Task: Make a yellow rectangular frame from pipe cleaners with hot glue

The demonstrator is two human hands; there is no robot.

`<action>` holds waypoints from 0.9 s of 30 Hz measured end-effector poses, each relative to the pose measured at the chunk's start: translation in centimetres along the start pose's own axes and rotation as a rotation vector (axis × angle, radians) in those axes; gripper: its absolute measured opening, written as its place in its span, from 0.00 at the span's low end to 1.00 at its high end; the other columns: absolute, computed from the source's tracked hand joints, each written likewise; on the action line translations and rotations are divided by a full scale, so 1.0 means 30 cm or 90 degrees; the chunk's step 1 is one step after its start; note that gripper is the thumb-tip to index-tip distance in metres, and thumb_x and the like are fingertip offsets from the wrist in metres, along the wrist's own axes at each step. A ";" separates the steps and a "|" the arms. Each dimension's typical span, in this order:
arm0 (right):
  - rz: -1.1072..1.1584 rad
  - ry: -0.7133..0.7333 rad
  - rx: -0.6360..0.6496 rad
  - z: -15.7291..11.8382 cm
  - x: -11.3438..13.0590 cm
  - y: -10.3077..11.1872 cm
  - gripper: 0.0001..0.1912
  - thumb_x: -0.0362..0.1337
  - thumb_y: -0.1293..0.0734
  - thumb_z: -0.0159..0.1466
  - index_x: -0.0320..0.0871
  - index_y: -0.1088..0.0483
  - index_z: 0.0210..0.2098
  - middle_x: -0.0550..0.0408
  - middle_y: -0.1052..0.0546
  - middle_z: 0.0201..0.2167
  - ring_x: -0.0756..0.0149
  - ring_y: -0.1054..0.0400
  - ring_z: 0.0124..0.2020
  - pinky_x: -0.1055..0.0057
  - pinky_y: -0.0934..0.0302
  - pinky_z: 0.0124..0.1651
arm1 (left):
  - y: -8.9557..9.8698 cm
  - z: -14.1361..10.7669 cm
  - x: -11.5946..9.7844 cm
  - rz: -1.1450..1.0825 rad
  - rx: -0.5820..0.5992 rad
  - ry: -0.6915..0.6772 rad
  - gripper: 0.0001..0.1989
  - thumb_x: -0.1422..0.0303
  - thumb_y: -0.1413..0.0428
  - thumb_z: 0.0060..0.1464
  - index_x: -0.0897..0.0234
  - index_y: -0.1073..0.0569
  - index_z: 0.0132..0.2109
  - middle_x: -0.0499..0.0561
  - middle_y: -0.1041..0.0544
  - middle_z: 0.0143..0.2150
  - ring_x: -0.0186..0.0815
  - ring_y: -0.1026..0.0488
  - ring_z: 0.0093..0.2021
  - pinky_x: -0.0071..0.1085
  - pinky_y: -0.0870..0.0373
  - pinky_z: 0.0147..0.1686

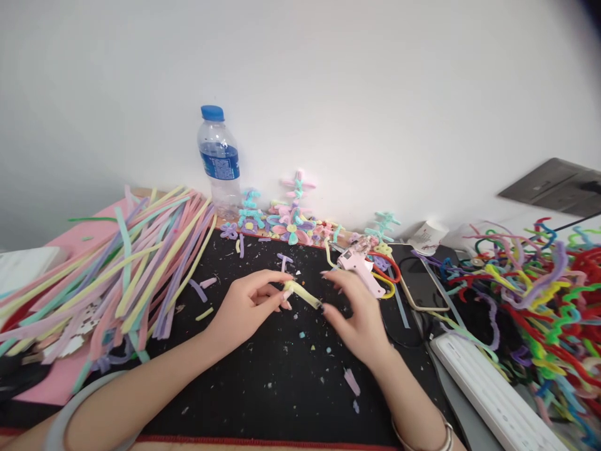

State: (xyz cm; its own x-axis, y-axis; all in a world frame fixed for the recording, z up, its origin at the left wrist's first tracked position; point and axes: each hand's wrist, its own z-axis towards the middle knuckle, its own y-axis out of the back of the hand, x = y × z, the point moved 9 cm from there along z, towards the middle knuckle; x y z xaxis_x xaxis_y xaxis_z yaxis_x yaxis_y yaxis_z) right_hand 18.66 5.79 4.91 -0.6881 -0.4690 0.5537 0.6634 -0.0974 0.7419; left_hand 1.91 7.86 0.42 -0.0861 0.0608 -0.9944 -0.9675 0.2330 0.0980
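Observation:
My left hand pinches one end of a short pale-yellow pipe cleaner between thumb and fingertips, above the black mat. The piece slants down to the right. My right hand is just beyond its free end, thumb and fingers parted, with nothing visible between them. A small purple pipe-cleaner piece lies behind my left fingertips. Close behind my right hand is a pink glue gun.
Pastel pipe cleaners are heaped at left. Finished-looking pipe-cleaner flowers line the wall beside a water bottle. A phone, white power strip, paper cup and tangled bright pipe cleaners occupy the right. Scraps dot the mat.

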 end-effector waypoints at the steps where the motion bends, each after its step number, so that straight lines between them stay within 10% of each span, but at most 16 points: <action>1: 0.036 -0.001 0.044 -0.005 0.017 -0.037 0.19 0.37 0.37 0.61 0.46 0.37 0.52 0.47 0.29 0.46 0.57 0.34 0.45 0.63 0.38 0.45 | -0.009 -0.001 -0.001 -0.002 0.011 -0.006 0.11 0.69 0.45 0.53 0.64 0.27 0.44 0.50 0.22 0.33 0.35 0.23 0.30 0.29 0.25 0.32; 7: 0.131 -0.054 0.126 -0.023 0.024 -0.136 0.11 0.33 0.43 0.66 0.44 0.30 0.40 0.53 0.26 0.30 0.66 0.32 0.30 0.72 0.39 0.35 | -0.038 -0.010 0.014 -0.020 0.054 -0.008 0.11 0.72 0.45 0.53 0.64 0.25 0.44 0.51 0.22 0.37 0.34 0.23 0.33 0.30 0.23 0.36; 27: 0.166 -0.064 0.175 -0.023 0.041 -0.150 0.10 0.31 0.43 0.65 0.43 0.36 0.45 0.54 0.29 0.37 0.67 0.36 0.36 0.72 0.43 0.39 | -0.045 0.000 0.007 0.011 0.059 -0.008 0.07 0.73 0.44 0.52 0.68 0.24 0.39 0.50 0.24 0.32 0.32 0.25 0.29 0.27 0.25 0.32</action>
State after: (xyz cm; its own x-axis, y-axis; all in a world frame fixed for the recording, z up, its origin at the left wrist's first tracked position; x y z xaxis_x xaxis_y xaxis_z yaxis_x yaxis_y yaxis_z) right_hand 15.02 5.04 1.99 -0.5413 -0.3577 0.7610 0.7253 0.2593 0.6377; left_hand 3.19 7.55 0.08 -0.0990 0.0768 -0.9921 -0.9399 0.3203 0.1185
